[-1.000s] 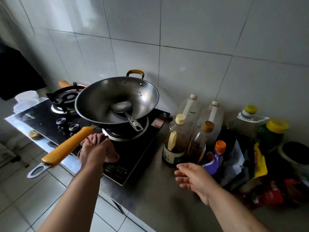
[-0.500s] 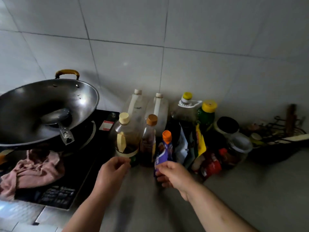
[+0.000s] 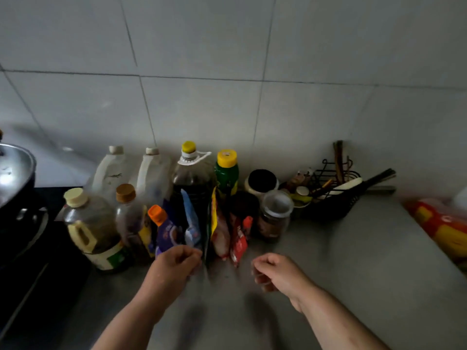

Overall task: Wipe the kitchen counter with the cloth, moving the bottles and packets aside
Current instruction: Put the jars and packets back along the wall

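Bottles and packets crowd the grey counter (image 3: 328, 274) against the tiled wall. At the left stand an oil bottle with a cream cap (image 3: 93, 228) and a brown-capped bottle (image 3: 129, 218). A purple bottle with an orange cap (image 3: 164, 228) stands in front. Beside it stand a blue packet (image 3: 190, 223), a yellow-edged packet (image 3: 218, 228) and a red packet (image 3: 238, 241). My left hand (image 3: 174, 266) has its fingers curled at the foot of the blue packet; whether it grips it is unclear. My right hand (image 3: 275, 271) hovers loosely curled and empty, just right of the red packet. No cloth is in view.
Two white jugs (image 3: 151, 173), a large dark oil bottle (image 3: 192, 178), a green bottle (image 3: 226, 173) and jars (image 3: 274, 215) stand behind. A black wire rack (image 3: 333, 193) holds utensils at the right. A red-yellow bag (image 3: 444, 231) lies far right. The wok (image 3: 12, 170) and stove are at the left.
The view has swung right, away from the stove and the pink cloth left on it. Both hands have moved right along the row, to the packets.
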### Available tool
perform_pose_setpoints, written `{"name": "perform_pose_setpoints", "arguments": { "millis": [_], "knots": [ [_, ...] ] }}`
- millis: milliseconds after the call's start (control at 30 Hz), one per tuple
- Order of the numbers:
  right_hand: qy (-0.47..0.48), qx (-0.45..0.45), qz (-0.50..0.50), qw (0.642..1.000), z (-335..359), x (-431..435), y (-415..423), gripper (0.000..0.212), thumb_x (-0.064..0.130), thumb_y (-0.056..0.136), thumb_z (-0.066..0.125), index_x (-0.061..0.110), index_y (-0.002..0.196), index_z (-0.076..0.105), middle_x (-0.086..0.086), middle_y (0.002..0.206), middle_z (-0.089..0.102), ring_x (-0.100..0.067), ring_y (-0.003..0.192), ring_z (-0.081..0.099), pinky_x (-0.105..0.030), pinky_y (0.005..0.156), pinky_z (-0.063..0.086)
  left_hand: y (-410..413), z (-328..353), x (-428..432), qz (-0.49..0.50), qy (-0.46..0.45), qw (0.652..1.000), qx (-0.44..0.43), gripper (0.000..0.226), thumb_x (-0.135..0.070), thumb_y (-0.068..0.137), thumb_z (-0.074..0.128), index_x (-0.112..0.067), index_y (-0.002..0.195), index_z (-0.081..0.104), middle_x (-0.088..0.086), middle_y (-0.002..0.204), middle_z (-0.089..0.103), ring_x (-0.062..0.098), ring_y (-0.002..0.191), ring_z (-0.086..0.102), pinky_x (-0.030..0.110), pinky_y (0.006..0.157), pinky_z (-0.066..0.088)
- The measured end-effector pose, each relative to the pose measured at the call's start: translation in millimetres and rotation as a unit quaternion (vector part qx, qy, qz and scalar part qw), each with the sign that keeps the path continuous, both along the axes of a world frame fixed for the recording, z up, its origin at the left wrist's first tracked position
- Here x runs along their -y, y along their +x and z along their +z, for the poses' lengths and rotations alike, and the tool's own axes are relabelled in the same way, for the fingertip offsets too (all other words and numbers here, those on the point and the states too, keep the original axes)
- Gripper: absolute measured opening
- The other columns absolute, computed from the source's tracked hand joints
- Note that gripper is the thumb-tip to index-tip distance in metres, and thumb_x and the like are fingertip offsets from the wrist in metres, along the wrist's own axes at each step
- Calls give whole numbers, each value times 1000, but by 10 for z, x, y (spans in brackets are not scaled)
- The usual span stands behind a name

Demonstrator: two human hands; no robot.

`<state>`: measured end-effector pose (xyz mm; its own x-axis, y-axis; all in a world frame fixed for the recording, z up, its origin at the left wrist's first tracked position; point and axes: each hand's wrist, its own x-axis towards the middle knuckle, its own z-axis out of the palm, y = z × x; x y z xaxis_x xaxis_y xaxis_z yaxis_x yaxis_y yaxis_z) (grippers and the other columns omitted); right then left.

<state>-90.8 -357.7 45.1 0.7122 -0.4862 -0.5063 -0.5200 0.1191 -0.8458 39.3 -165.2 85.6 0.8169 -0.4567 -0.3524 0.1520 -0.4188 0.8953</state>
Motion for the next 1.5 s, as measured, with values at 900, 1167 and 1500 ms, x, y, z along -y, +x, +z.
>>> {"name": "perform_pose_setpoints", "arguments": {
  "millis": [900,1167,1500],
  "knots": [
    [-12,27,-40,999,-45,1407,480,44,38,90,60,35,131,44,5,129,53,-16,107,51,-38,81,48,-422,64,1217,-131,143,981,-16,36,-24,94,52,-31,130,51,-16,105,57,-4,87,53,13,72,44],
    [14,30,-23,999,-187,1124,354,37,31,86,67,30,119,48,5,117,58,-13,103,58,-40,86,55,-282,4,1163,-159,146,976,12,28,-27,93,54,-32,120,58,-14,103,60,-3,87,55,22,83,49],
    [-4,-5,-29,1000,-357,1172,405,64,76,71,55,27,113,55,-2,115,63,-20,101,62,-37,81,54,-215,-28,1067,-157,155,975,-14,10,-28,91,56,-37,89,61,-16,94,63,4,88,59,26,85,49]
  ]
}}
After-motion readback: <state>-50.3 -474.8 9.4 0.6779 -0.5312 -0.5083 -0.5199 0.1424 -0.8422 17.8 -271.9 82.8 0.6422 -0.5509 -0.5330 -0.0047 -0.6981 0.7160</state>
